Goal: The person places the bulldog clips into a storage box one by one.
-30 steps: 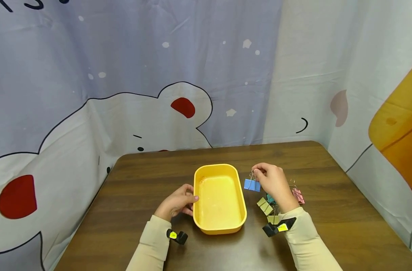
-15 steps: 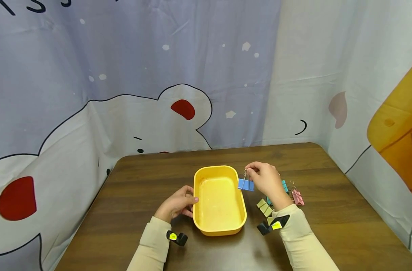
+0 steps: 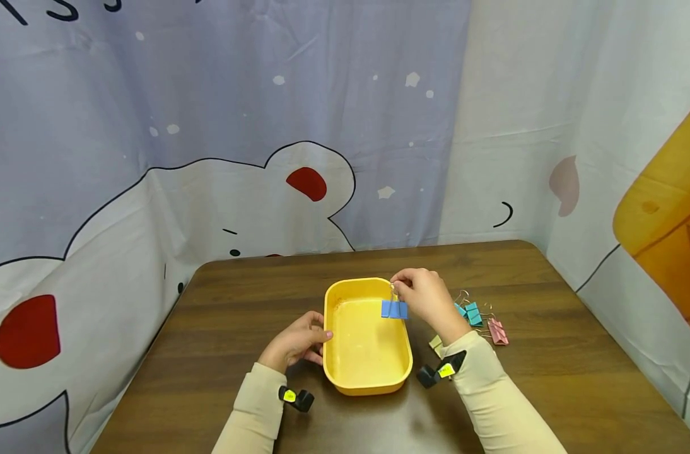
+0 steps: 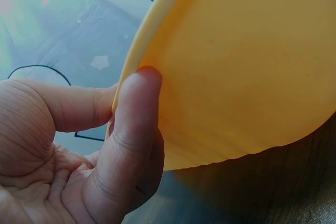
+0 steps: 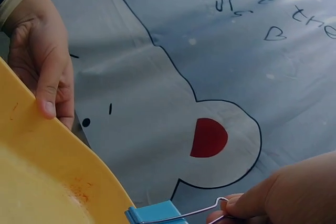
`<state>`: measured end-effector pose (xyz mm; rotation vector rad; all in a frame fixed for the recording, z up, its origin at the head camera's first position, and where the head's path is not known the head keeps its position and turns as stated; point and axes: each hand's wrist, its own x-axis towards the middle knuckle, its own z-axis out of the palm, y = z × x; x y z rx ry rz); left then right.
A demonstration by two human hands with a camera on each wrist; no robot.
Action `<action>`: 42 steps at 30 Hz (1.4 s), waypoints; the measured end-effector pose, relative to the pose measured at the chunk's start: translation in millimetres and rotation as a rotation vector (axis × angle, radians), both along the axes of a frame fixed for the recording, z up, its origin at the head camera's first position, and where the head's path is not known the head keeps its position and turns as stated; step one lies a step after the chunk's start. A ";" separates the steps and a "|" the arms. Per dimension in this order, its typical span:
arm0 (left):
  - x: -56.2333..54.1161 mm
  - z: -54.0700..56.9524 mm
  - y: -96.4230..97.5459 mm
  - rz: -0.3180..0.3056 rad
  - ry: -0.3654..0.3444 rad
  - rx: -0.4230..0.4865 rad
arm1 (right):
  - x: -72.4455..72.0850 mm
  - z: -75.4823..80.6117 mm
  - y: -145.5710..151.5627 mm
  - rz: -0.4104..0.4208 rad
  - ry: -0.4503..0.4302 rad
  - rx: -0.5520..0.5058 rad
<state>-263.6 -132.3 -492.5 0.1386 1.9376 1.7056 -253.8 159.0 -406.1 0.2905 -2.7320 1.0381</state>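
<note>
A blue binder clip (image 3: 394, 309) hangs from my right hand (image 3: 427, 301), whose thumb and fingers pinch its wire handles. In the head view the clip overlaps the far right part of the yellow bin (image 3: 368, 343), inside its right rim. My left hand (image 3: 296, 338) grips the bin's left wall, thumb over the rim and fingers outside, as the left wrist view shows with the thumb (image 4: 137, 103) against the inner side. Looking from the right wrist, the clip (image 5: 157, 212) appears beside the bin's rim, its wire handles leading to the fingertips.
Right of the bin, teal binder clips (image 3: 473, 314) and a pink binder clip (image 3: 497, 331) lie on the brown wooden table (image 3: 566, 378). A yellow-green clip (image 3: 436, 344) is partly hidden by my right forearm. A printed curtain (image 3: 402, 126) hangs behind the table.
My right hand has carried the blue binder clip leftward, from beside the bin to over its right side. More of the teal clips shows now. The left hand and bin stay put.
</note>
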 end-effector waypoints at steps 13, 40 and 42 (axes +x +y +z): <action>1.8 -0.2 0.6 0.001 -0.003 -0.004 | -1.7 -9.4 -25.5 0.068 -0.035 0.068; 1.2 3.2 -1.4 -0.006 -0.013 0.009 | 11.6 -42.2 -66.1 0.164 -0.117 0.098; 0.9 3.2 -1.6 -0.007 -0.015 0.012 | 12.8 -44.2 -68.7 0.179 -0.108 0.111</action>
